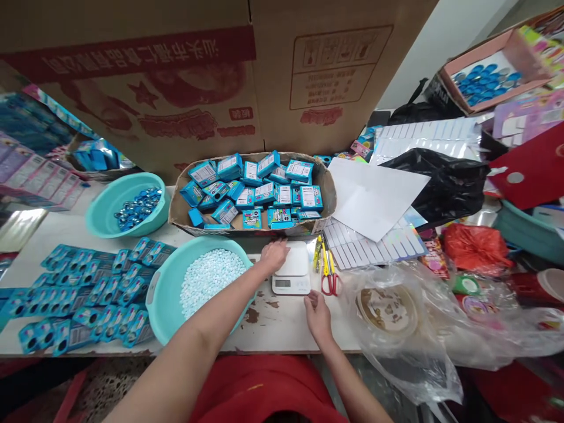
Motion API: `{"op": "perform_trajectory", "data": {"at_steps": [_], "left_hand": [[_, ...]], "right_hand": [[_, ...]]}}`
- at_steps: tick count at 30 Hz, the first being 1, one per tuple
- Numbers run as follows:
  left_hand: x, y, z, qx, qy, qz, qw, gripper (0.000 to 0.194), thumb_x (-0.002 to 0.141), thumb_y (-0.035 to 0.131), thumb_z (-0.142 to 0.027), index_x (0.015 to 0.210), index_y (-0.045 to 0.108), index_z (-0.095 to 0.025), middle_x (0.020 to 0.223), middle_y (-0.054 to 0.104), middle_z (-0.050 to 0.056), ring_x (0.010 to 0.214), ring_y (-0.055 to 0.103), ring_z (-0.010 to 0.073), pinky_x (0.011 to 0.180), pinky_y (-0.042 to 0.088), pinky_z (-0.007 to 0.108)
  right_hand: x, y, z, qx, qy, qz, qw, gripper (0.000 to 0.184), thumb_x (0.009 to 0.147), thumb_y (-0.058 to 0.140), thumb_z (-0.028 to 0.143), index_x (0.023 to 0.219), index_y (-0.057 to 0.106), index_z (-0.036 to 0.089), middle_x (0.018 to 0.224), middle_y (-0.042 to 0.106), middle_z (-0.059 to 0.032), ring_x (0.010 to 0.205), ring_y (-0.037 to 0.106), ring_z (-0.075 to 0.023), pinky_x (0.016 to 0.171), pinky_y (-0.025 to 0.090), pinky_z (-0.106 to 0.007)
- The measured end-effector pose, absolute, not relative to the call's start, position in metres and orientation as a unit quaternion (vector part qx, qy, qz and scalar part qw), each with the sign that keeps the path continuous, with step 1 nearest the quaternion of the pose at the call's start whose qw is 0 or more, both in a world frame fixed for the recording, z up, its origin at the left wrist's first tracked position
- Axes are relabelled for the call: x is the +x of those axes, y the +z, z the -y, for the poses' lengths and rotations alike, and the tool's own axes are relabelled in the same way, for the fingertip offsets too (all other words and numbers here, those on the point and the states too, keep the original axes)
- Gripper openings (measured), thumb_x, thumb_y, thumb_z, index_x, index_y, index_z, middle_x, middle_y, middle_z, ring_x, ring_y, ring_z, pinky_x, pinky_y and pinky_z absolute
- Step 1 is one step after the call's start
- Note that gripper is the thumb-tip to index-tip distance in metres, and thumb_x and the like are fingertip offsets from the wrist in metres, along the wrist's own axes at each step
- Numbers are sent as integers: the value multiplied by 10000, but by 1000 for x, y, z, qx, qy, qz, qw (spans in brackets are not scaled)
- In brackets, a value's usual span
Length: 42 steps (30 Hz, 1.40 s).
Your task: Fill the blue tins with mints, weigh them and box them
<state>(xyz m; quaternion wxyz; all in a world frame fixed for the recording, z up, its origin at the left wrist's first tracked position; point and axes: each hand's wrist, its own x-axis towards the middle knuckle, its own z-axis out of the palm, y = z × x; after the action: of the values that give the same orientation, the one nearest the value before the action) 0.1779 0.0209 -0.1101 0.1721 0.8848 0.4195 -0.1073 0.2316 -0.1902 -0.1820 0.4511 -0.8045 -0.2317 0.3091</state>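
A small white digital scale lies flat on the table in front of me, its grey display too small to read with certainty. My left hand is closed at the scale's upper left edge, fingertips over the rim of the weighing plate. Close by the front right corner is my right hand, palm partly turned up, fingers loosely curled and apart from the thumb, with nothing visible in it. Under my left forearm stands a turquoise basin holding many small pale-blue candies.
Behind the scale, a cut-down carton holds blue printed boxes. Red-handled scissors lie to its right, beside label sheets and a plastic bag. Blue boxes and another basin occupy the left. A large carton rises behind.
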Motion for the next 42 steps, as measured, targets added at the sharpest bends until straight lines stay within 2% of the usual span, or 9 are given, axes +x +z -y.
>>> {"op": "perform_trajectory", "data": {"at_steps": [9,13,19,22,27,30,34,38,42], "left_hand": [[156,-108,-9,899,-122,-404,115,322,899,424,-284,1104,581,-92,1172,536,183,1034,539,299,869,425,444],[148,-94,5,917,-89,-378,93,299,891,451,-229,1154,554,-131,1165,547,148,1114,496,274,923,402,428],[77,-88,47,945,133,-292,61,296,910,433,-257,1176,551,-206,1195,582,82,1204,460,215,1018,358,396],[10,-98,61,894,181,-409,35,301,913,411,-259,1173,554,-205,1203,585,94,1217,462,216,1019,370,403],[-80,-115,46,739,42,-671,28,494,909,401,-372,1325,427,-108,1377,437,183,1312,350,307,1012,362,458],[-90,-117,33,717,-71,-689,74,539,912,379,-409,1357,402,-107,1370,441,195,1286,378,331,988,366,470],[-70,-121,46,702,-164,-679,136,565,886,389,-464,1311,467,-99,1306,483,211,1204,447,360,920,402,462],[-64,-127,54,735,-145,-641,168,547,852,436,-452,1314,479,-163,1314,491,163,1166,472,344,904,407,451],[-65,-140,5,771,1,-630,90,519,889,378,-422,1305,485,-130,1323,486,168,1209,432,313,973,368,445]], "right_hand": [[217,-177,194,-762,380,216,478,393,683,547,494,917,536,179,847,709,-122,759,685,-246,704,547,-366],[220,-169,204,-775,380,230,449,491,664,541,532,974,525,152,795,689,-103,623,660,-243,623,527,-378],[230,-165,218,-781,374,279,414,575,649,530,634,968,552,156,760,665,-72,645,643,-228,622,514,-345],[228,-164,231,-778,384,280,411,611,619,537,696,932,566,173,727,658,-60,630,633,-216,586,516,-321],[219,-161,247,-774,370,295,421,619,646,524,737,921,592,187,716,658,-46,596,608,-186,570,515,-292],[210,-155,240,-767,351,315,436,602,688,506,728,933,608,187,735,665,-46,602,598,-177,599,513,-288],[187,-143,215,-740,374,329,453,557,698,546,688,917,628,182,754,677,-59,659,625,-195,636,522,-289],[153,-135,182,-711,390,340,476,493,749,544,625,948,630,182,778,670,-55,660,619,-187,637,525,-282],[119,-140,147,-709,365,344,496,503,815,508,560,1147,552,184,989,645,-93,801,631,-210,663,539,-301]]}}
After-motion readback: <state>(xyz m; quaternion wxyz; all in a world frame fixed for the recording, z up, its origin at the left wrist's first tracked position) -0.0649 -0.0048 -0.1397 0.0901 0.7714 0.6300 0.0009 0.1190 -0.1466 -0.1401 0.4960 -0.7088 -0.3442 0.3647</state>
